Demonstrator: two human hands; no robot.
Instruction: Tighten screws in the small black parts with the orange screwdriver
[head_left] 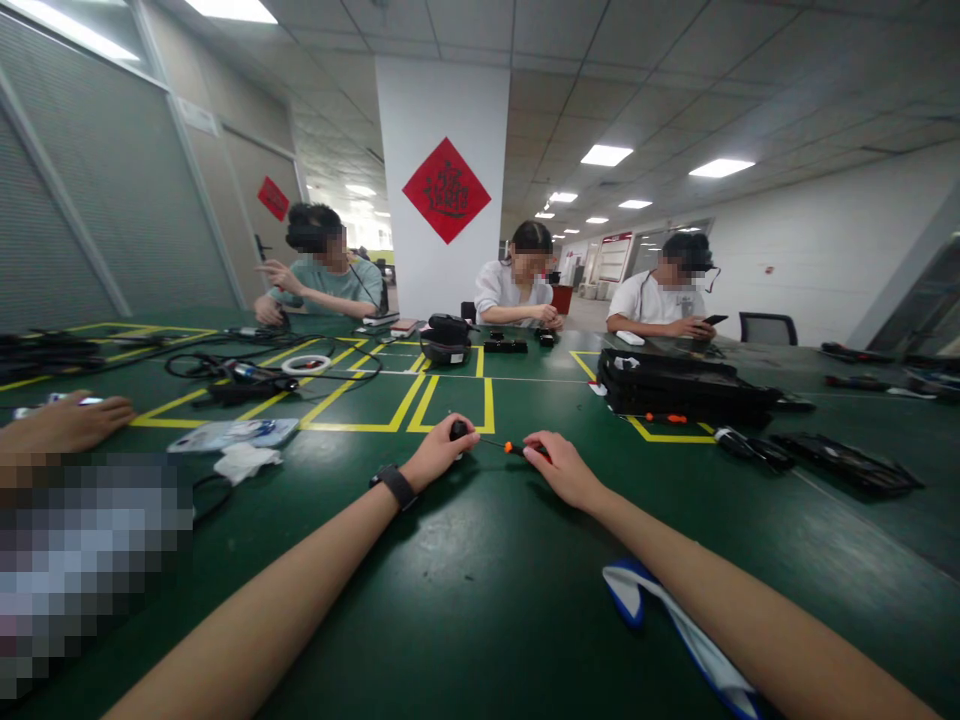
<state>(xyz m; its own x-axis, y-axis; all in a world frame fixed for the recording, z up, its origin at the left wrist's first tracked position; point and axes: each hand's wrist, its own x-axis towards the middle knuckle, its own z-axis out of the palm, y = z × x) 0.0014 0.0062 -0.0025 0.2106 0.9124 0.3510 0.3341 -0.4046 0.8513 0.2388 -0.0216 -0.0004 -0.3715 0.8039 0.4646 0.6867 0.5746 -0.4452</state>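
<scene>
Across the room, white pillar (480,110) with a red diamond sign (447,190) under bright ceiling panels, and three people (514,290) along the far side of a green counter (525,640). Grips a small screwdriver (514,449) by its black-and-orange handle in the right hand (566,468), with the thin shaft toward the left. Pinches a small, dark, rounded piece (458,430) between thumb and fingers of the left hand (435,452), with a dark wristband (395,487) behind it.

Looks like the driver work itself, either lining up the tip or turning it; impossible to tell which, or whether in contact, with the tip lost beside the left fingertips. Seems to call for a steady pinch on the piece, a shaft kept in line with it, and light pressure along with any twist.

As for position: dark piece within the left grasp, close in front of the screwdriver's shaft and apart from the right hand. Nearer, partly under the right forearm, blue-edged white strap (686,632); farther off to the right, black case (675,385).
</scene>
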